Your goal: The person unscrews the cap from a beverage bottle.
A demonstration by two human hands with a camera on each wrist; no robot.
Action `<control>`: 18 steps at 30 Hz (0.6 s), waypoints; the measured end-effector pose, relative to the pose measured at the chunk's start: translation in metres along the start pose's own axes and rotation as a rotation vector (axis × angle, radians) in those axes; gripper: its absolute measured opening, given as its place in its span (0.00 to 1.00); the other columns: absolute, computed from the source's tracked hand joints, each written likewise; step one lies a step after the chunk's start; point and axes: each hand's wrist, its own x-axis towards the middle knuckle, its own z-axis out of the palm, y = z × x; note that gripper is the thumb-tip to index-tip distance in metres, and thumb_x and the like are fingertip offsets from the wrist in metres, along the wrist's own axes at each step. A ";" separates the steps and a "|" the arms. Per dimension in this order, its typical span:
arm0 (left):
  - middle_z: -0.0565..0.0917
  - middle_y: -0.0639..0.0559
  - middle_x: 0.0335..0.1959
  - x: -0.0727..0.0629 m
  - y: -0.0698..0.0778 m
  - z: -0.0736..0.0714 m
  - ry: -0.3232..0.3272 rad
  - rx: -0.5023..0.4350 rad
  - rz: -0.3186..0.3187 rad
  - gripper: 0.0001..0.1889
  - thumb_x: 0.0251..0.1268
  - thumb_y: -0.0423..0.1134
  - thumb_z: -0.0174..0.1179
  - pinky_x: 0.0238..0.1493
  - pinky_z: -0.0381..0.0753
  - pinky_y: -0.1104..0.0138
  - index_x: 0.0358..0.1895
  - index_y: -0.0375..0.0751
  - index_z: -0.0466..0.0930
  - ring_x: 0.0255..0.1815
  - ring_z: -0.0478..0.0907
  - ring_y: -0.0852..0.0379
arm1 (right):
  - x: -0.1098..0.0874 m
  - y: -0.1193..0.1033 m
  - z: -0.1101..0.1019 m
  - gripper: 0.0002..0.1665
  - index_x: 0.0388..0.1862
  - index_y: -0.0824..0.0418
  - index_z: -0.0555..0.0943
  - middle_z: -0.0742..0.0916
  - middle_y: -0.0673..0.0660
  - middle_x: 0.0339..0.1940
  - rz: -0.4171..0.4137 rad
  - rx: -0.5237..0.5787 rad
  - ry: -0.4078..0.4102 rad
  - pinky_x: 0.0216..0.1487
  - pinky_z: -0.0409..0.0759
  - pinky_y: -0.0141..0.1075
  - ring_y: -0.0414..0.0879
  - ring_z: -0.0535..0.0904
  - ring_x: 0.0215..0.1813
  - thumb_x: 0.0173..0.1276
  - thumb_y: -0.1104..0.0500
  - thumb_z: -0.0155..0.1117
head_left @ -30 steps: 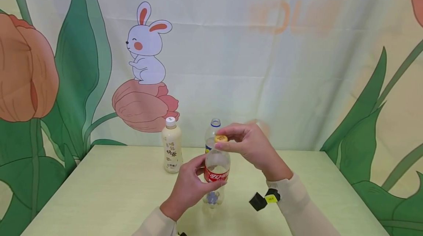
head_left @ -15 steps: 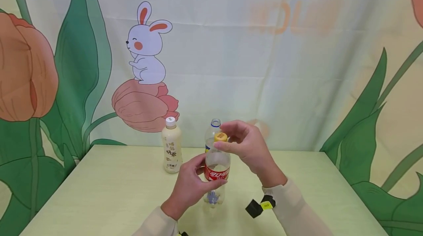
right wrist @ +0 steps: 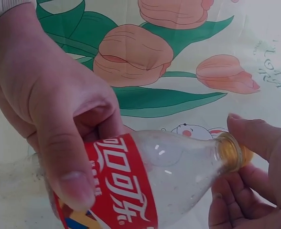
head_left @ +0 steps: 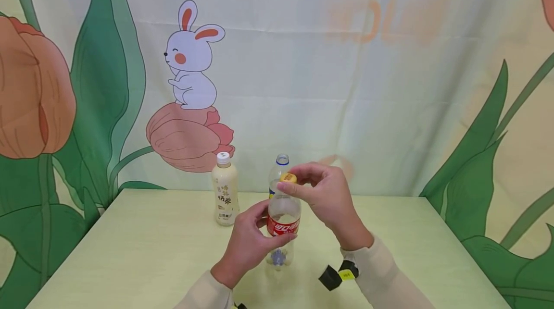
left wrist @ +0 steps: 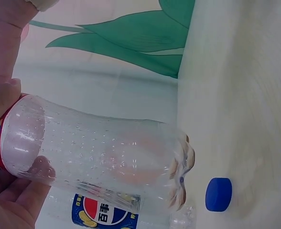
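My left hand (head_left: 251, 239) grips a clear plastic cola bottle (head_left: 285, 208) around its red label, thumb in front. The bottle is held off the tabletop, nearly upright. At its neck, my right hand (head_left: 329, 193) pinches a yellow cap (head_left: 289, 178) between thumb and fingers. The right wrist view has that cap sitting over the bottle's mouth; how tightly it is seated I cannot tell. A blue cap (left wrist: 219, 194) lies on the table beneath the bottle's base in the left wrist view. Water drops cling inside the bottle.
Behind stands a clear bottle with a blue label (left wrist: 104, 211) and an uncapped mouth (head_left: 283, 159). A cream-coloured milk tea bottle (head_left: 225, 193) with a white cap stands to its left. A printed curtain (head_left: 303, 83) hangs behind the pale table (head_left: 143, 251).
The right fingers loosened from the yellow cap half a second ago and now pinch it again. The right wrist has dropped slightly left. The left hand and bottle have hardly moved.
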 end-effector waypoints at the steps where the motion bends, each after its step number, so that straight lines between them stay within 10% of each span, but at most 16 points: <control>1: 0.86 0.60 0.53 0.000 0.000 0.000 -0.001 -0.001 0.003 0.33 0.47 0.44 0.83 0.54 0.85 0.71 0.61 0.56 0.81 0.54 0.86 0.53 | 0.001 0.000 -0.001 0.15 0.41 0.56 0.91 0.91 0.54 0.36 -0.016 -0.006 -0.013 0.36 0.79 0.34 0.51 0.83 0.39 0.56 0.54 0.83; 18: 0.87 0.57 0.53 -0.001 0.001 -0.003 -0.047 -0.020 0.001 0.33 0.48 0.42 0.83 0.56 0.86 0.67 0.61 0.52 0.81 0.54 0.85 0.58 | 0.019 0.016 -0.021 0.16 0.55 0.61 0.87 0.88 0.53 0.50 -0.155 0.086 -0.385 0.49 0.86 0.35 0.48 0.83 0.48 0.69 0.61 0.71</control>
